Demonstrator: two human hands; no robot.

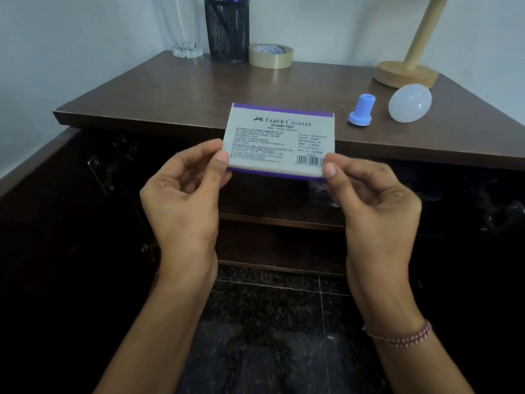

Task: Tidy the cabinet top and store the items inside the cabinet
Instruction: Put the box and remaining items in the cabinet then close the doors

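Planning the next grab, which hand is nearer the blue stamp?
Right. The right hand sits below the blue stamp; the left hand is farther off to its lower left.

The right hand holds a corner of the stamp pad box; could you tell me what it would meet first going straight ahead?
Probably the front edge of the cabinet top, just beyond the right hand and stamp pad box, though depth is unclear.
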